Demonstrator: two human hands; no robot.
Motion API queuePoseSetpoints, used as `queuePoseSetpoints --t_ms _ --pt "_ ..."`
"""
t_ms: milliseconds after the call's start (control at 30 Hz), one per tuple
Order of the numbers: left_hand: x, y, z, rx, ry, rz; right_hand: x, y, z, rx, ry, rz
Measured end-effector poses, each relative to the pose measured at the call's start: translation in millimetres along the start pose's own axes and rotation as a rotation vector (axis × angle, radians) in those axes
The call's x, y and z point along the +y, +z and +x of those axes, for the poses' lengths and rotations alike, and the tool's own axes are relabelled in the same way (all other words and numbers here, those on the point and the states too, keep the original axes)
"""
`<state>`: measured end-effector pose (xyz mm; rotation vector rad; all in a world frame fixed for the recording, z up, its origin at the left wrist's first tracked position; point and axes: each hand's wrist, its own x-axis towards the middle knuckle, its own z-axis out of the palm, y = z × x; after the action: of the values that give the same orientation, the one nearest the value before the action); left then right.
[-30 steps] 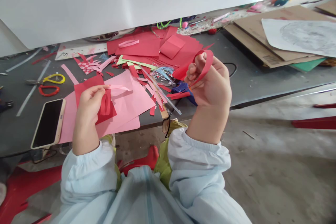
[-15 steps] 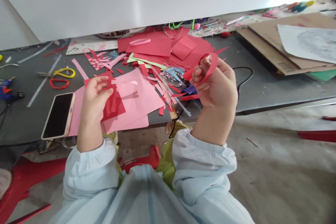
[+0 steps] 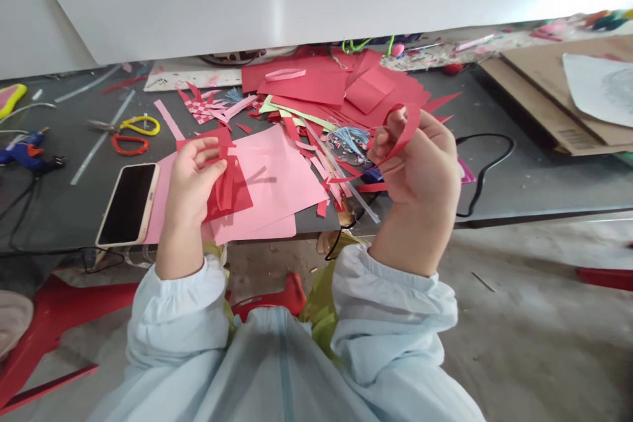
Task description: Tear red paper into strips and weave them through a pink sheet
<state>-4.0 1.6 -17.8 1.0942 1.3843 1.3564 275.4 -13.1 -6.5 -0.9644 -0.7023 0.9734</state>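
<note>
My left hand (image 3: 190, 188) is closed on a red paper piece (image 3: 242, 194) with cut strips, its thumb pressing the front. The piece is held just above pink paper sheets (image 3: 281, 165) and casts a shadow on them. My right hand (image 3: 422, 161) is raised at the right, fingers curled and pinching a red paper strip (image 3: 411, 128) that bends in a loop over the fingertips. Below and between the hands lie pink and red paper scraps (image 3: 326, 175). A red-and-pink woven paper piece (image 3: 198, 110) lies farther back.
Yellow-and-orange-handled scissors (image 3: 131, 134), a phone (image 3: 128, 204) and a blue glue gun (image 3: 27, 151) lie at the left. Red sheets (image 3: 306, 86) are piled at the back before a white panel (image 3: 277, 0). Cardboard (image 3: 554, 92) and a black cable (image 3: 494, 142) are at the right.
The view has shifted, so the table's things appear farther right. Both hands keep their hold, with the red piece on the left and the looped strip on the right.
</note>
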Motion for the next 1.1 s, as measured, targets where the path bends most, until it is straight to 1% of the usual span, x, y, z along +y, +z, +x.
queuePoseSetpoints --t_ms 200,400,533,667,867,1000,1100 --pt "-1.0 -3.6 1.2 -0.002 0.034 0.032 3.4 0.8 0.0 -0.013 -0.007 0.007" --pt "-3.3 -4.8 2.5 0.017 0.048 0.019 4.4 0.0 0.0 -0.01 -0.006 -0.032" --pt "-0.7 -2.5 1.7 0.032 0.039 0.021 2.1 1.0 -1.7 -0.018 -0.021 -0.047" --pt "0.9 0.1 0.1 0.021 0.02 0.017 0.8 3.7 -3.1 -0.015 -0.009 -0.069" --pt "0.9 3.4 -1.1 0.004 -0.029 0.031 5.9 7.8 -3.9 -0.039 -0.01 -0.092" --pt "-5.2 2.9 1.7 -0.02 0.001 0.088 12.1 9.0 -2.9 -0.071 0.011 -0.124" --pt "-14.8 -0.5 6.0 0.024 0.063 0.209 16.5 8.8 -1.3 -0.094 -0.006 -0.143"
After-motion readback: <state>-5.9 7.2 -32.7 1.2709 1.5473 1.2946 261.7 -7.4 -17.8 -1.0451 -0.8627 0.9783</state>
